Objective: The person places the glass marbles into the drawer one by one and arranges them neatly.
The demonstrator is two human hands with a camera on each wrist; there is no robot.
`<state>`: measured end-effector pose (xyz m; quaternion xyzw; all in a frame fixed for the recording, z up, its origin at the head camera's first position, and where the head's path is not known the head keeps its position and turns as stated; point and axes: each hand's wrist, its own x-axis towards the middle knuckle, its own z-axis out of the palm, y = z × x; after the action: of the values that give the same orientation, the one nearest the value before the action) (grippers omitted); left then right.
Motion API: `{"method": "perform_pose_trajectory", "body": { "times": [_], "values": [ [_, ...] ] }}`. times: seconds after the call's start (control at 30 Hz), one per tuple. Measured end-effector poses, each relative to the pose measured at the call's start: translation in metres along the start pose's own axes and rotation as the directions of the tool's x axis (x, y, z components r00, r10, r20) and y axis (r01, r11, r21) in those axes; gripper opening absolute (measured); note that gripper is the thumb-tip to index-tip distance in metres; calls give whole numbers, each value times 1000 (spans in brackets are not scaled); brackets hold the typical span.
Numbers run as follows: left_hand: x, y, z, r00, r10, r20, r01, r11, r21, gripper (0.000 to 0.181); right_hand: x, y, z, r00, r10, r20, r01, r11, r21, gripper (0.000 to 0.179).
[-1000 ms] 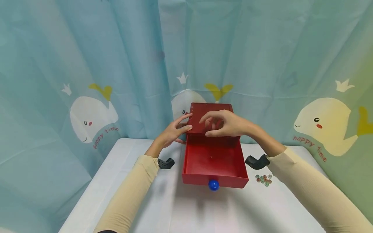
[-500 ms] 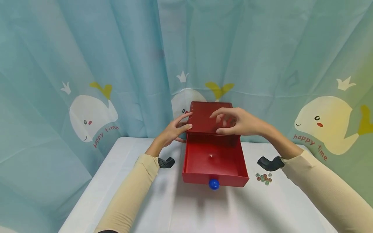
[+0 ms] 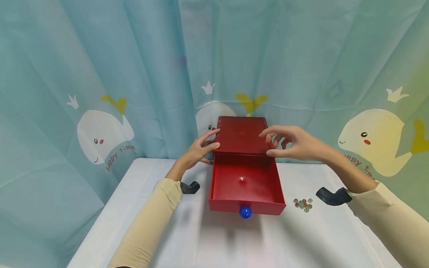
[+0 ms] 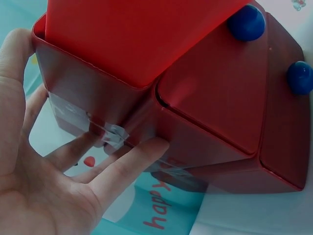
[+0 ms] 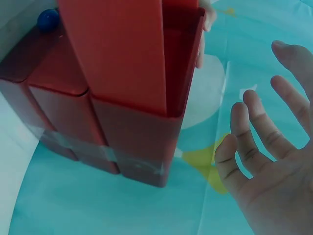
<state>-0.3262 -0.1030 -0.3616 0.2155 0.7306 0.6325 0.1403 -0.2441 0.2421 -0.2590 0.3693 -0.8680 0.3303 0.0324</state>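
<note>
A red drawer cabinet [image 3: 239, 134] stands at the back of the table, its top drawer [image 3: 246, 186] pulled out toward me. The inside of that drawer shows a bare red bottom, and a blue knob [image 3: 245, 212] is on its front. My left hand [image 3: 197, 152] rests against the cabinet's left side with spread fingers; in the left wrist view the fingertips [image 4: 159, 146] touch the wall near some clear tape. My right hand [image 3: 298, 143] hovers by the cabinet's upper right edge, fingers loosely bent and holding nothing. In the right wrist view a gap separates it from the cabinet.
Several small round glass pebbles [image 3: 303, 204], greenish and reddish, lie on the white table [image 3: 161, 230] right of the drawer. Two lower drawers [image 4: 215, 93] with blue knobs are shut. A blue-green whale-print curtain [image 3: 151, 74] hangs close behind.
My right hand has moved right, from over the cabinet's top to beside its right edge. My left hand and the pulled-out drawer stay where they were.
</note>
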Motion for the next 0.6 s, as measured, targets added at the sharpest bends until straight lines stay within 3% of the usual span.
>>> {"method": "perform_pose_trajectory", "body": {
  "times": [0.3,0.6],
  "values": [
    [1,0,-2,1000,8,10,-8,1000,-8,62,-28,5,-10,997,-61,-43,60,998,-20,50],
    [2,-1,-1,1000,6,11,-6,1000,-9,62,-57,15,-17,997,17,-79,-18,1000,-19,52]
  ]
}}
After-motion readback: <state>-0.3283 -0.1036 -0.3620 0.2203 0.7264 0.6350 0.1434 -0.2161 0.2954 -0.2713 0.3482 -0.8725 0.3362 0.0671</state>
